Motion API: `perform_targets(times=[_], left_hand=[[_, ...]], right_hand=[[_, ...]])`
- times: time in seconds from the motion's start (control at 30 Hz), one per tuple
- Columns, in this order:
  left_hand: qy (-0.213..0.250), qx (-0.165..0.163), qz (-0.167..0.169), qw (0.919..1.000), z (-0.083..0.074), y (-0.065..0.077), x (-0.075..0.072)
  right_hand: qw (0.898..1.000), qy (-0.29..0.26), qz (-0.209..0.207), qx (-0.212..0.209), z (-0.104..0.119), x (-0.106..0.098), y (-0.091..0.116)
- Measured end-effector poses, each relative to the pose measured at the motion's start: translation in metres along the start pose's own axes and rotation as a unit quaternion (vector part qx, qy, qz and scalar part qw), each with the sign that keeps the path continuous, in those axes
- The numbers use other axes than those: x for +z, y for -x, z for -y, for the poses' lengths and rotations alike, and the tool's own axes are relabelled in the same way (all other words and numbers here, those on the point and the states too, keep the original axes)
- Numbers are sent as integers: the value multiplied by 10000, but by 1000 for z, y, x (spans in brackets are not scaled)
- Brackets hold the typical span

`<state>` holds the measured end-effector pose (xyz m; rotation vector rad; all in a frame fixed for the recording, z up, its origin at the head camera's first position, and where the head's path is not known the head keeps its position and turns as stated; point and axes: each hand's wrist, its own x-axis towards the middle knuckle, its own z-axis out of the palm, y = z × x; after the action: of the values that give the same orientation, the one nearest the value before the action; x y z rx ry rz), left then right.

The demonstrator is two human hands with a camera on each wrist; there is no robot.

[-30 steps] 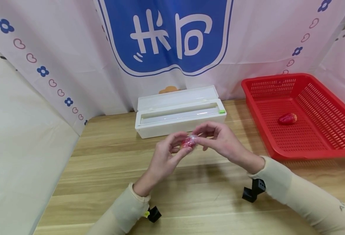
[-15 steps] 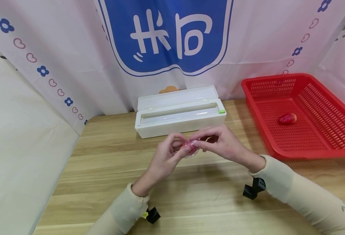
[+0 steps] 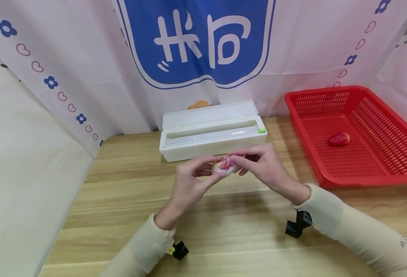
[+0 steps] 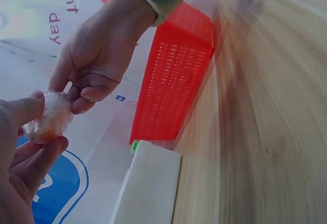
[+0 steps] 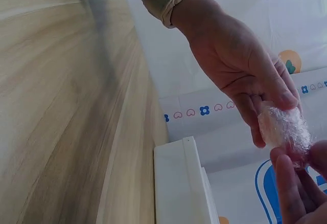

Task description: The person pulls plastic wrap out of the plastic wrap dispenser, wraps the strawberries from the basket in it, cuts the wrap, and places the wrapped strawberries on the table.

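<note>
A red wax apple [image 3: 225, 164] wrapped in clear cling film is held up over the table between both hands. My left hand [image 3: 189, 184] grips its left end between thumb and fingers. At the other end, the thumb and forefinger of my right hand [image 3: 266, 166] pinch the wrapped fruit. Crinkled film [image 4: 55, 112] covers the fruit in the left wrist view, and its pale end shows through. In the right wrist view, the shiny film [image 5: 288, 127] is bunched around it between the two hands' fingertips.
Behind the hands stands a white cling film dispenser [image 3: 211, 148], its lid raised and a roll [image 3: 211, 136] inside. To the right, a red plastic basket [image 3: 322, 169] holds another wax apple [image 3: 339, 139]. A printed curtain [image 3: 127, 104] hangs along the table's back edge.
Both hands have turned the wrapped wax apple, so its paler end now faces left. My right fingers have shifted along the film. The dispenser and basket are unmoved.
</note>
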<state>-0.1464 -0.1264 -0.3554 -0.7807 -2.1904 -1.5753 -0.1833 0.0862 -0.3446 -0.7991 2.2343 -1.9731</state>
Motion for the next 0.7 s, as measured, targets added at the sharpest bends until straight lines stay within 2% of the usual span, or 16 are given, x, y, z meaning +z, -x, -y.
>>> perform_targets(times=[0.23, 0.37, 0.53, 0.63, 0.7], left_hand=[[84, -344, -132, 9993, 1, 3, -3], [213, -591, -140, 9979, 2, 5, -4], [326, -804, -98, 9962, 3, 5, -4], [333, -925, -41, 9952, 3, 5, -4], [334, -1003, -16, 9944, 4, 6, -4]], right_hand=[[9981, 568, 229, -25, 2, 2, 3], [9933, 1059, 303, -336, 3, 5, 5], [9834, 1614, 86, -824, 3, 9, 7], [9800, 1830, -4, -781, 4, 10, 7], [9806, 1843, 78, -658, 5, 9, 7]])
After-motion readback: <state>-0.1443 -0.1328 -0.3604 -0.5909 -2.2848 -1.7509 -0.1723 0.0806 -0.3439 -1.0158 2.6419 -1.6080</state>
